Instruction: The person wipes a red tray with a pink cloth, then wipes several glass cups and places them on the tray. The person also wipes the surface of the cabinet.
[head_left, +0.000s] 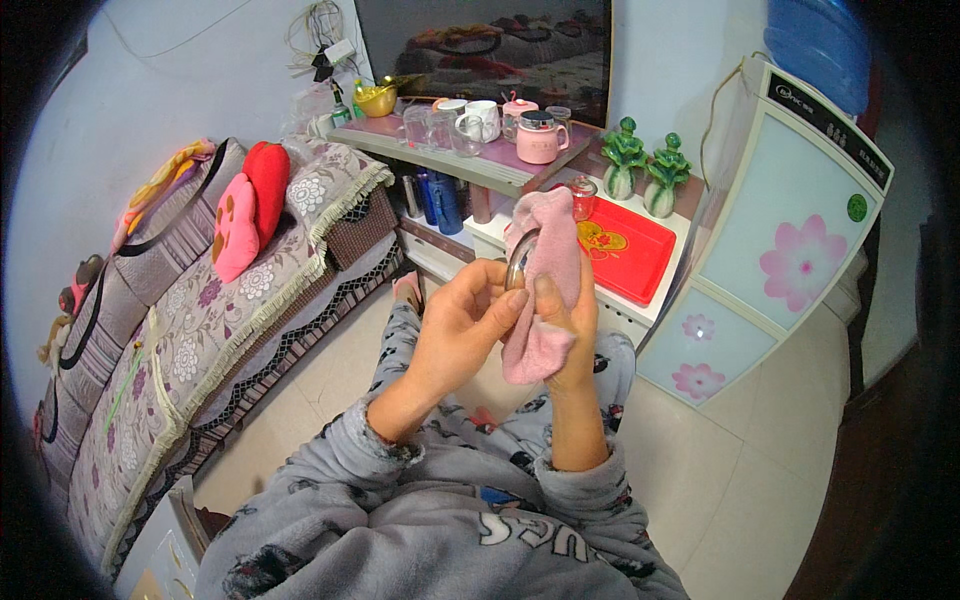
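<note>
Both of my hands are raised in front of my body. My left hand (466, 319) pinches a clear, shiny round object (517, 266), perhaps a glass lid or small glass dish, by its rim. Most of that object is hidden by a pink cloth (555, 232). My right hand (574, 322) grips the cloth from the right, thumb in front, with the cloth's lower end hanging under the fingers. Just behind the cloth, a small lidded glass jar (583, 197) stands at the back corner of a red tray (637, 259).
Beyond my hands, a TV cabinet (450, 161) carries glass mugs (427, 129), a white mug (484, 120) and a pink lidded mug (540, 139). Two green cabbage ornaments (621, 161) stand beside a water dispenser (772, 232) at right. A sofa (240, 315) with cushions (266, 195) lines the left.
</note>
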